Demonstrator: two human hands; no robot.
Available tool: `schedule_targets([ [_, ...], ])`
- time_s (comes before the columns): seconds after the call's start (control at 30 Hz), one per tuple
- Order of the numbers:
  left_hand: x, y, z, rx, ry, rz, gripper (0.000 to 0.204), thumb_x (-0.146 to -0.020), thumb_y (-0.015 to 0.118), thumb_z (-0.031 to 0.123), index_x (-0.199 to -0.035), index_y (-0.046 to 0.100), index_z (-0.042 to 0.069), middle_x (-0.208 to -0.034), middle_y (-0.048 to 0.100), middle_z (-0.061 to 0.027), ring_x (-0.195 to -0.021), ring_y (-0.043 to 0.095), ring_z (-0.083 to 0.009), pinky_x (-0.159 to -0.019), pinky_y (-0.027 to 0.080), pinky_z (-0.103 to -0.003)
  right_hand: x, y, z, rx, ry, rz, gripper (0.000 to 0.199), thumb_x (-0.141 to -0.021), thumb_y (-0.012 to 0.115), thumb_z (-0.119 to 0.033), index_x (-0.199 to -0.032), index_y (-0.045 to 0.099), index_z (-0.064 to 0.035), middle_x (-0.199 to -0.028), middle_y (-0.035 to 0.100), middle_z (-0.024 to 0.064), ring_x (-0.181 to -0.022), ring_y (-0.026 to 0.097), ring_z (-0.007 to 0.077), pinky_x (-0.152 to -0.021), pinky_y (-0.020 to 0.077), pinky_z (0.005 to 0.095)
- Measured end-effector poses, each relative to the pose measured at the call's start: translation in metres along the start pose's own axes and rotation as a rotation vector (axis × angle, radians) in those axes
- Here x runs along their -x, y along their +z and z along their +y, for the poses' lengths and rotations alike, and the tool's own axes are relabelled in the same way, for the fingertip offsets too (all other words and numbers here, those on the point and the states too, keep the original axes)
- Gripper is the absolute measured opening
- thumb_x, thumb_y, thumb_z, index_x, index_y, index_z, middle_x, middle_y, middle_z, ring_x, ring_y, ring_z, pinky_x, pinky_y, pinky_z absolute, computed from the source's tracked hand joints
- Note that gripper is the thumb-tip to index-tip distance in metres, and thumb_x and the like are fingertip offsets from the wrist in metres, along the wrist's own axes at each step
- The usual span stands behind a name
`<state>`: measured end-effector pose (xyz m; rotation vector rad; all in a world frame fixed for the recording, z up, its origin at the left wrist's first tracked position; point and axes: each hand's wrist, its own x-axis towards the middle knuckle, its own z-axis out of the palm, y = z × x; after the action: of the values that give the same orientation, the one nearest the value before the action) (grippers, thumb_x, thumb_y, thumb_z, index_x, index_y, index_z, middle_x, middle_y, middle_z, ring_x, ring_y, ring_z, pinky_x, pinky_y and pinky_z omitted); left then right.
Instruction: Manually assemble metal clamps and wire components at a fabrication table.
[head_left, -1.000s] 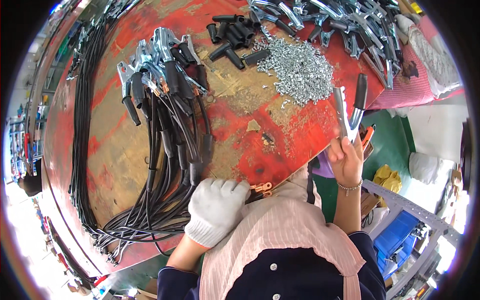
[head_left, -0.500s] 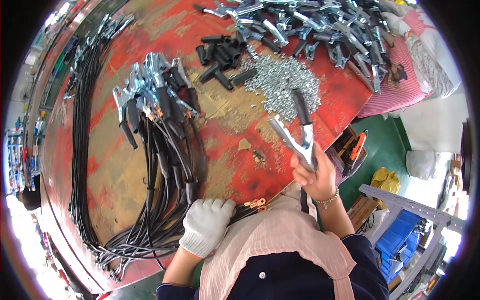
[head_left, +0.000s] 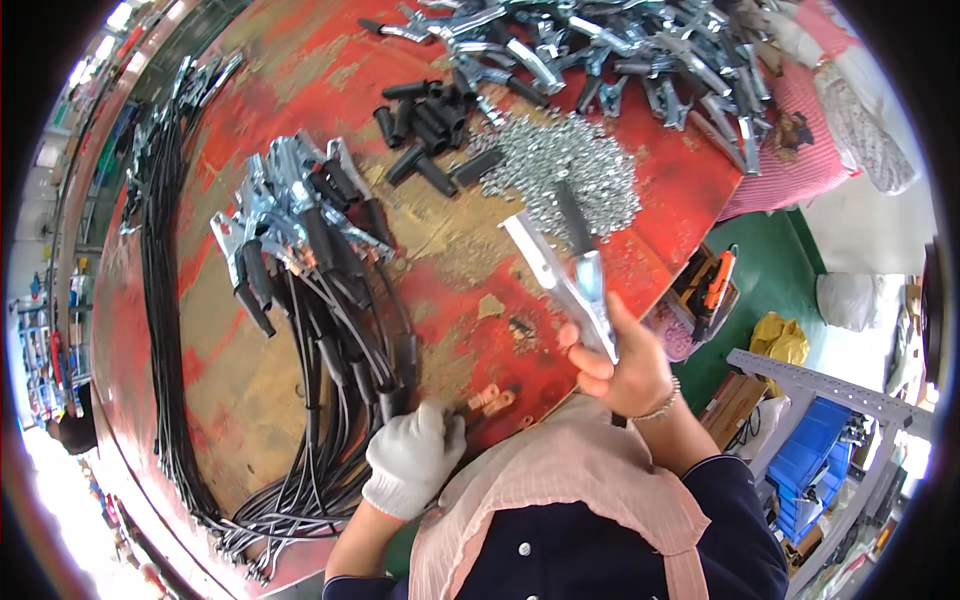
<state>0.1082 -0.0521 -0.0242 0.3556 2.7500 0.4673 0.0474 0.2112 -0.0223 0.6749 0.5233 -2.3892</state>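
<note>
My right hand, bare with a bracelet at the wrist, grips a silver battery clamp by its lower end. The clamp's two arms point up and away; a black sleeve covers one of them. In a white knit glove, my left hand is closed on black cables at the table's near edge. Their copper lugs stick out to its right, slightly blurred. Left of the glove lies a bundle of black cables, with silver clamps at its far end.
Behind the held clamp lies a pile of small metal parts, beside loose black sleeves. Many clamps are heaped at the far right. Another cable bundle runs along the left. A metal rack with blue bins stands right.
The clamp in my right hand has moved left and turned, its arms now leaning further left. My gloved hand has tilted more upright, and the copper lugs have shifted left and slightly away.
</note>
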Motion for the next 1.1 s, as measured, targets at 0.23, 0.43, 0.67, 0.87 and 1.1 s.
schedule_targets([
  [0.23, -0.02, -0.017, -0.021, 0.404, 0.142, -0.347, 0.025, -0.093, 0.055, 0.017, -0.111, 0.063, 0.002, -0.091, 0.067, -0.0188, -0.082, 0.067, -0.0327, -0.073, 0.053, -0.039, -0.009, -0.018, -0.004, 0.13, -0.321, -0.107, 0.058, -0.104, 0.037, -0.041, -0.149, 0.022, -0.0072, -0.112, 0.059, 0.0204, -0.07, 0.057, 0.0143, -0.049, 0.0486, 0.0248],
  [0.43, -0.044, -0.02, -0.011, 0.685, -0.075, -0.074, 0.027, -0.086, 0.068, 0.019, -0.107, 0.068, 0.002, -0.095, 0.069, -0.0168, -0.085, 0.067, -0.0288, -0.076, 0.052, -0.034, -0.001, -0.019, -0.027, 0.711, -0.775, 0.07, 0.089, -0.087, 0.068, -0.048, -0.148, 0.025, 0.0006, -0.109, 0.067, 0.0202, -0.066, 0.063, 0.0129, -0.054, 0.0487, 0.0213],
  [0.67, -0.092, -0.015, 0.017, 1.121, -0.212, -0.051, 0.021, -0.093, 0.062, 0.014, -0.104, 0.061, -0.004, -0.081, 0.066, -0.0065, -0.065, 0.058, -0.0082, -0.059, 0.047, -0.022, 0.019, -0.05, -0.056, 0.879, -0.947, 0.124, 0.068, -0.074, 0.085, -0.034, -0.119, 0.054, 0.0064, -0.106, 0.066, 0.0104, -0.093, 0.063, 0.0134, -0.079, 0.0501, 0.0259],
  [0.87, -0.094, -0.006, 0.019, 1.115, -0.267, -0.207, 0.026, -0.096, 0.056, 0.022, -0.105, 0.064, -0.001, -0.076, 0.066, -0.0038, -0.062, 0.055, -0.0062, -0.056, 0.045, -0.023, -0.001, -0.026, -0.04, 0.713, -0.849, 0.03, 0.041, -0.094, 0.061, -0.025, -0.12, 0.047, 0.0029, -0.114, 0.062, 0.0189, -0.104, 0.063, 0.0233, -0.087, 0.0513, 0.0334],
  [1.1, -0.085, -0.014, 0.027, 1.013, -0.178, -0.226, 0.027, -0.094, 0.059, 0.025, -0.097, 0.069, 0.0, -0.074, 0.068, -0.005, -0.066, 0.061, -0.0095, -0.063, 0.049, -0.027, -0.011, -0.018, -0.024, 0.97, -0.76, -0.096, 0.041, -0.091, 0.067, -0.022, -0.117, 0.044, -0.0005, -0.113, 0.062, 0.015, -0.1, 0.06, 0.0182, -0.089, 0.0483, 0.0348],
])
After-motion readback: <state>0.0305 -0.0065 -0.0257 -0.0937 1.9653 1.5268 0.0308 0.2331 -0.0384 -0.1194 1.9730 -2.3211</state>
